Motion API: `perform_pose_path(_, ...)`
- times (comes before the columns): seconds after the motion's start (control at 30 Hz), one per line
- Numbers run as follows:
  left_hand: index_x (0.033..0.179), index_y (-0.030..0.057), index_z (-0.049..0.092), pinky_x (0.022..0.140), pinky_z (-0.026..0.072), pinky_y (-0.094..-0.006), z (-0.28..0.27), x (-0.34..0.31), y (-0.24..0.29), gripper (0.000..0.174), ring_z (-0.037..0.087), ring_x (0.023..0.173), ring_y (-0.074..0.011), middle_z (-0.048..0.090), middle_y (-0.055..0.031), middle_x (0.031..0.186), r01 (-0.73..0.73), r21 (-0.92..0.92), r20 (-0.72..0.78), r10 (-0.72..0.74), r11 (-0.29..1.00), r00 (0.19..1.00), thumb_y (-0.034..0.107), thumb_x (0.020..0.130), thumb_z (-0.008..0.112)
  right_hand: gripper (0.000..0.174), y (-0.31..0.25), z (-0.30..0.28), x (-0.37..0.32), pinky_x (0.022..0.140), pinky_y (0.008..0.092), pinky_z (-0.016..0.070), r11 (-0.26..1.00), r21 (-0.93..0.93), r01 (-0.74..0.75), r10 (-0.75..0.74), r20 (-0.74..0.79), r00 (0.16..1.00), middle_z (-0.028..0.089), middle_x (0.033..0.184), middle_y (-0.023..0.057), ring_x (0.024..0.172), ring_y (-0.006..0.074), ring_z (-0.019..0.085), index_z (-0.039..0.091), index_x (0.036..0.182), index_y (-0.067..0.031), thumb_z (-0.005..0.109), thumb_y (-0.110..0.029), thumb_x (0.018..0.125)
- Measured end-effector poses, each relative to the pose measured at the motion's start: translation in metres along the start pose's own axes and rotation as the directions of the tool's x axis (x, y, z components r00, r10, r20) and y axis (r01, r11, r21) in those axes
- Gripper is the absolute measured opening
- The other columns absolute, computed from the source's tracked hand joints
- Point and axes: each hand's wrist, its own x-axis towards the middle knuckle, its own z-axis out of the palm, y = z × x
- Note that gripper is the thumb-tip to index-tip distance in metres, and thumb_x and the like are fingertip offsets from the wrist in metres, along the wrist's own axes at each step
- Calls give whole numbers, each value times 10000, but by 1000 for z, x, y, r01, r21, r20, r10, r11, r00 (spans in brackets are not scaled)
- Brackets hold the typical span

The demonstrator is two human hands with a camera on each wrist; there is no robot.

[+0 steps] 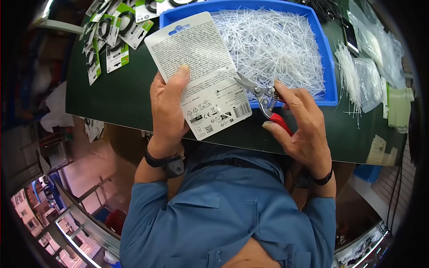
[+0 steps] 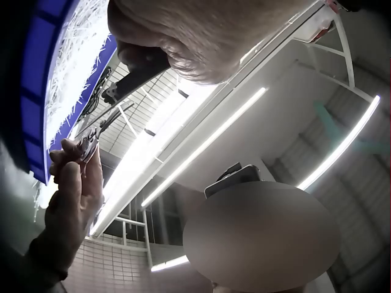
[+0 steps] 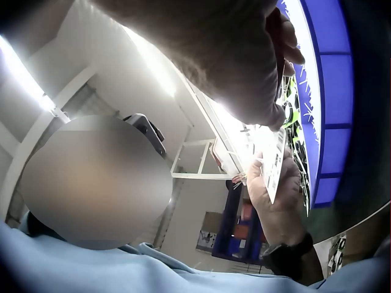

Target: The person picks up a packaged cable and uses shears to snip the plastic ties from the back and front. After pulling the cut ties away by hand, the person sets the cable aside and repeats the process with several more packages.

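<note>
In the head view the left hand point(image 1: 169, 107) grips a white printed card point(image 1: 201, 58) with its thumb on the printed face and the fingers behind. The right hand point(image 1: 306, 127) holds pruning shears point(image 1: 267, 100) with red handles; their parted blades are at the card's right edge. Whether the blades touch the card cannot be told. The left wrist view shows the right hand point(image 2: 76, 198) with the shears point(image 2: 90, 145). In the right wrist view the left hand point(image 3: 281, 195) holds the card point(image 3: 274, 171) upright, seen nearly edge-on.
Behind the card, a blue tray point(image 1: 330, 67) holds a heap of thin white plastic strips point(image 1: 281, 49). Carded packs with black cables point(image 1: 118, 56) lie at the table's left. Loose white strips point(image 1: 347, 73), clear bags point(image 1: 368, 85) and a phone point(image 1: 350, 38) lie at the right.
</note>
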Motion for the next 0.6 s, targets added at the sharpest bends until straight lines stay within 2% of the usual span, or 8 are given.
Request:
perform_pose_path(0.2, 1264, -61, 589, 838, 555, -276, 2, -1, -8, 312, 675, 937, -127, 697, -130, 1153, -44, 69, 5, 44, 997, 999, 136, 1022, 581, 753, -4, 11, 4, 822, 380, 541, 997, -68, 44, -49, -82, 995, 643, 1082, 177, 924, 311, 641, 583, 1428, -21, 873, -116, 740)
perform_pose_path(0.4, 1263, -54, 593, 832, 548, -272, 0, -1, -9, 306, 661, 929, -111, 695, -117, 1139, -63, 55, 20, 62, 997, 998, 135, 1023, 584, 770, -6, 18, 9, 821, 388, 541, 992, -79, 101, -109, -108, 988, 645, 1084, 179, 929, 325, 645, 585, 1428, -24, 876, -86, 718)
perform_pose_path(0.6, 1270, -50, 590, 842, 555, -275, 4, -5, -10, 302, 661, 932, -109, 693, -109, 1132, -59, 7, 34, 59, 998, 998, 134, 1031, 574, 800, -6, 23, 9, 807, 388, 540, 985, -152, 80, -99, -123, 987, 641, 1061, 168, 919, 317, 645, 578, 1448, -50, 878, -70, 707)
